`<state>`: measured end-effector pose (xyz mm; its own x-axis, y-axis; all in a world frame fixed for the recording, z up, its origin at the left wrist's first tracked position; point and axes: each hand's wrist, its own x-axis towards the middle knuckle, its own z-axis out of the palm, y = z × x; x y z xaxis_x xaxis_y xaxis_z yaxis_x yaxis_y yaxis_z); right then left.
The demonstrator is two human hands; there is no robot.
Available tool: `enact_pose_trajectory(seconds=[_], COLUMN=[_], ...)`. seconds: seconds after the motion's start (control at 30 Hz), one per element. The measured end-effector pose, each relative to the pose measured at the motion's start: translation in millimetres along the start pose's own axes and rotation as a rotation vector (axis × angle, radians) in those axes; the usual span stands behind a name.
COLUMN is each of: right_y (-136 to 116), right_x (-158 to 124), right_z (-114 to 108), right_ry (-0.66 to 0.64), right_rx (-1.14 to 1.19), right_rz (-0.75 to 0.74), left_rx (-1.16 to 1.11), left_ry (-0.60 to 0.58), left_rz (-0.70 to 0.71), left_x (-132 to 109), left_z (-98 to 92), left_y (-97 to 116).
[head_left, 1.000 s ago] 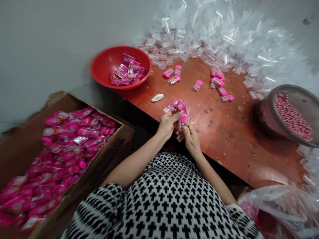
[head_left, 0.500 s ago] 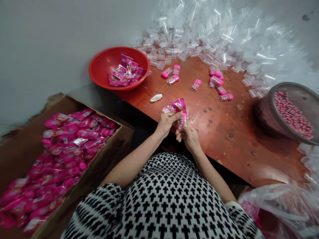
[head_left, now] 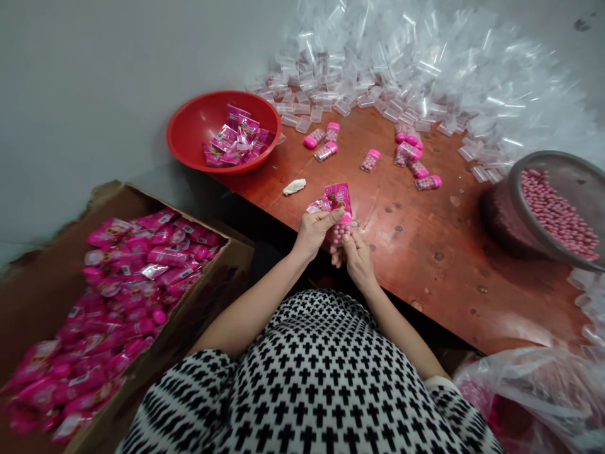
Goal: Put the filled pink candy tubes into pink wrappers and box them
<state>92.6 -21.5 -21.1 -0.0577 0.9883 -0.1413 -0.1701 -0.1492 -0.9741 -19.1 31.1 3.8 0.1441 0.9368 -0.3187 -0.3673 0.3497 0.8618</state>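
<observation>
Just over the table's front edge, my left hand (head_left: 314, 233) pinches printed pink wrappers (head_left: 337, 193), which stick up past its thumb. Below them is a small clear jar (head_left: 341, 234) filled with pink balls, its pink cap up against the wrapper. My right hand (head_left: 360, 260) grips this jar near its lower end between thumb and fingers. Whether the cap is inside the wrapper or only behind it, I cannot tell. Several similar filled jars (head_left: 370, 160) with pink caps lie farther back on the table.
A red bowl (head_left: 182, 135) holds more pink wrappers. To the left, a cardboard box (head_left: 227, 252) contains wrapped jars. Empty clear jars (head_left: 406, 69) are heaped along the wall. A tub (head_left: 513, 208) of pink balls stands right; a white scrap (head_left: 294, 186) and plastic bag (head_left: 534, 378) are nearby.
The wrapper now stands straighter and spreads wider above the left thumb. The jar has tilted slightly, and my right thumb has shifted up against it.
</observation>
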Motion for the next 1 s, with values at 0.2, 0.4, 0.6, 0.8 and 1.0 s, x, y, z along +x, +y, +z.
enact_pose_trajectory(seconds=[0.2, 0.4, 0.6, 0.8, 1.0], right_y=[1, 1, -2, 2, 1], right_x=[-2, 1, 0, -3, -3], right_z=[1, 2, 4, 1, 4], right_ry=[-0.046, 0.017, -0.032, 0.080, -0.060], right_rx=[0.066, 0.002, 0.046, -0.186, 0.232], right_rz=[0.012, -0.012, 0.010, -0.127, 0.106], left_rx=[0.057, 0.043, -0.083, -0.051, -0.036], left_ry=[-0.122, -0.042, -0.026, 0.014, 0.024], left_rz=[0.092, 0.070, 0.045, 0.003, 0.021], left_x=[-2, -8, -16, -15, -16], left_z=[-3.6, -3.6, 1.9, 2.8, -1.4], left_y=[-2, -7, -1, -1, -4])
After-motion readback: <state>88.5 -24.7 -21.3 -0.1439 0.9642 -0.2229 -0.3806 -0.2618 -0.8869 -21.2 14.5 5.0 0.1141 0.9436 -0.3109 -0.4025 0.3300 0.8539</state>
